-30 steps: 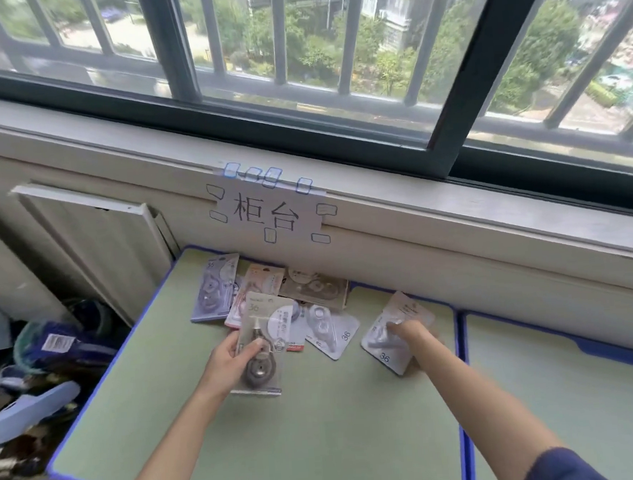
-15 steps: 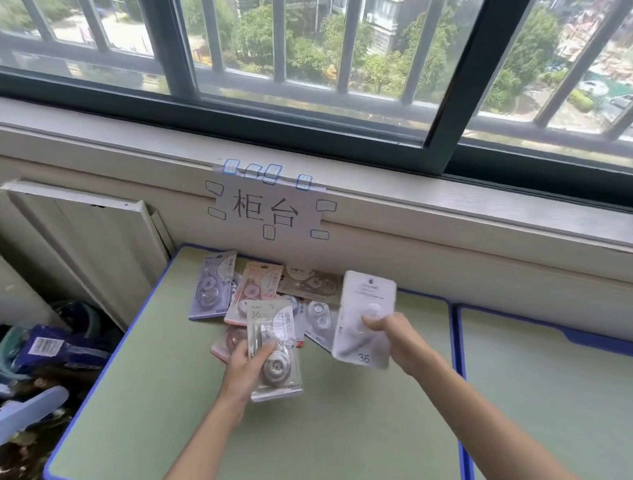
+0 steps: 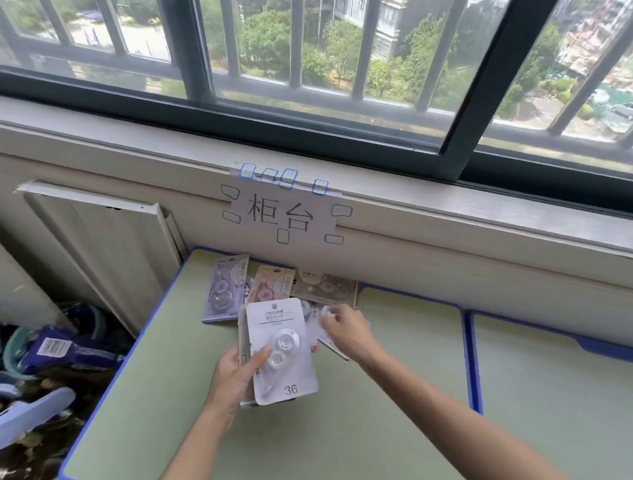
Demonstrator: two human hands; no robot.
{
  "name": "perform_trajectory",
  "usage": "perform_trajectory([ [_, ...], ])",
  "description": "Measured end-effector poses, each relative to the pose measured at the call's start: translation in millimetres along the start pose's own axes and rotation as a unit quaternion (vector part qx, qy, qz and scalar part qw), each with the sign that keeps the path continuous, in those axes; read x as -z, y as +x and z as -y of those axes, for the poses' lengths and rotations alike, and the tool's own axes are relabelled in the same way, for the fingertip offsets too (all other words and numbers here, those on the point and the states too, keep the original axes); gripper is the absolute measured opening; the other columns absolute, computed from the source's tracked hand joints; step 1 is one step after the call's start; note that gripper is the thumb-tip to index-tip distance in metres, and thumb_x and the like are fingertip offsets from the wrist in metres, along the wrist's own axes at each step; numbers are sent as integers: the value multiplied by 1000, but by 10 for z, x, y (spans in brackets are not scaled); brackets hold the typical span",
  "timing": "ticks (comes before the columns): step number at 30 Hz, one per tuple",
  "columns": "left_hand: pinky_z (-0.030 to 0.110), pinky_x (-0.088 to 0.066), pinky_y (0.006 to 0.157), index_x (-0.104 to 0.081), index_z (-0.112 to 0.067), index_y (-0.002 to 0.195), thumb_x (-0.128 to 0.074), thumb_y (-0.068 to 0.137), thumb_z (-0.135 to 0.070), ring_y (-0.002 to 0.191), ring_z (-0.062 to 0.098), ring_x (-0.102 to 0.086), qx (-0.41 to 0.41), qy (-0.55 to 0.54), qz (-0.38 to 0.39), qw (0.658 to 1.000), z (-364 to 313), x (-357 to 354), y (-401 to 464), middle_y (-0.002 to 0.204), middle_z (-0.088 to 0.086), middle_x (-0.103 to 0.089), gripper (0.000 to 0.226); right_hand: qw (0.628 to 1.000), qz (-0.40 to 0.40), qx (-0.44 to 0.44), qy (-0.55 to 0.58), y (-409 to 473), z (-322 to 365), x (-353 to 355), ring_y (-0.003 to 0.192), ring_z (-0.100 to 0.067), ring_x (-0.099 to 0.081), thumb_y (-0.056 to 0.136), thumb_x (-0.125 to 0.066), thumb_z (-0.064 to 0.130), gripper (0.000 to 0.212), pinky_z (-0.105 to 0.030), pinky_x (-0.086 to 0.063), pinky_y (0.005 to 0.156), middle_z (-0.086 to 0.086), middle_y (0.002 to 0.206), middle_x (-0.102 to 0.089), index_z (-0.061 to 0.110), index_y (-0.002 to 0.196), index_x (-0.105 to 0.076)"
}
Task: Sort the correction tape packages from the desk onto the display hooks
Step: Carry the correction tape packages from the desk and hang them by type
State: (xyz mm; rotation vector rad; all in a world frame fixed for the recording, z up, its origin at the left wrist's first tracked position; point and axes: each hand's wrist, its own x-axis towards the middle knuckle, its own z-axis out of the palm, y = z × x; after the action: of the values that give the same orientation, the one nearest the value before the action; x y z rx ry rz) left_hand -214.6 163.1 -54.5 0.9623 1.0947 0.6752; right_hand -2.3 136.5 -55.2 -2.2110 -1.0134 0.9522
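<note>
The left hand [image 3: 230,377] grips a white correction tape package [image 3: 281,351] stacked on another above the green desk [image 3: 169,400], while the right hand [image 3: 347,331] pinches a package [image 3: 325,338] lying there.

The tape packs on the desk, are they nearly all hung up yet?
Not yet. No display hooks are in view. The left hand holds a small stack with a white pack marked 36 on top. The right hand reaches for another in the pile. Purple, pink and tan packs lie on the desk.
</note>
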Motion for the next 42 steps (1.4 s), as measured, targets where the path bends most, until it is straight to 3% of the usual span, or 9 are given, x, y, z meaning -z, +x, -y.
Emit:
perform_trajectory([
  [6, 40, -53, 77, -69, -12, 100, -77, 81, -13, 83, 24, -69, 6, 6, -60, 998, -46, 459, -92, 96, 7, -76, 21, 976, -110, -180, 62, 604, -17, 292, 125, -40, -46, 95, -49, 31, 53, -38, -39, 101, -27, 132, -50, -9, 129, -42],
  [11, 32, -52, 63, -66, -9, 98, -71, 86, -12, 76, 20, -70, 15, 20, -91, 996, -59, 687, -203, 93, 5, -76, 13, 960, -64, -212, 171, 864, -93, 165, 86, -23, -55, 95, -58, 26, 33, -33, -44, 78, -16, 110, -58, -4, 108, -58],
  [15, 24, -51, 54, -64, -11, 91, -70, 87, -9, 72, 17, -69, 16, 24, -95, 995, -80, 745, -270, 90, 5, -76, 7, 914, -97, -252, 303, 850, -47, 144, 103, -32, -60, 85, -73, 17, 58, -37, -46, 80, -22, 115, -60, -10, 130, -46],
  [19, 33, -52, 66, -65, -6, 101, -77, 82, -16, 84, 25, -70, 20, 15, -88, 996, -85, 759, -267, 99, 9, -76, 25, 860, -61, -289, 416, 714, -81, 212, 61, -21, -52, 81, -75, 10, 37, -29, -43, 53, -11, 75, -55, -2, 114, -62],
  [22, 37, -52, 72, -66, -6, 101, -81, 65, -31, 85, 24, -70, 17, 16, -80, 996, -90, 726, -251, 97, 7, -76, 47, 836, -37, -282, 470, 455, -94, 322, 64, -21, -52, 82, -72, 7, 21, -26, -49, 51, -12, 82, -52, 5, 99, -58],
  [28, 40, -55, 80, -67, -5, 102, -81, 57, -41, 88, 25, -71, 6, 19, -49, 999, -114, 560, -202, 99, 7, -76, 60, 797, 3, -203, 568, -186, -6, 490, 83, -27, -66, 84, -67, 2, 43, -27, -59, 56, -18, 116, -62, 9, 122, -49],
  [35, 51, -54, 91, -65, -5, 108, -79, 62, -37, 99, 34, -70, -3, 11, -22, 1000, -151, 268, -195, 102, 11, -75, 58, 849, 92, -48, 518, -810, 191, 273, 89, -36, -69, 67, -75, -5, 77, -39, -59, 70, -13, 124, -56, 26, 130, -42],
  [38, 52, -53, 93, -65, -5, 108, -85, 56, -46, 99, 34, -70, -14, -11, -26, 999, -141, 186, -198, 102, 12, -75, 69, 884, 83, -19, 459, -916, 193, 111, 87, -27, -70, 67, -80, 6, 69, -37, -58, 73, -13, 122, -60, 23, 125, -49],
  [42, 48, -53, 93, -64, -8, 103, -77, 83, -21, 92, 30, -69, 6, -56, -37, 998, -148, 102, -239, 106, 16, -73, 27, 932, 36, 20, 359, -950, 168, -61, 87, -18, -69, 75, -81, 20, 59, -25, -56, 69, -10, 128, -53, 23, 124, -49],
])
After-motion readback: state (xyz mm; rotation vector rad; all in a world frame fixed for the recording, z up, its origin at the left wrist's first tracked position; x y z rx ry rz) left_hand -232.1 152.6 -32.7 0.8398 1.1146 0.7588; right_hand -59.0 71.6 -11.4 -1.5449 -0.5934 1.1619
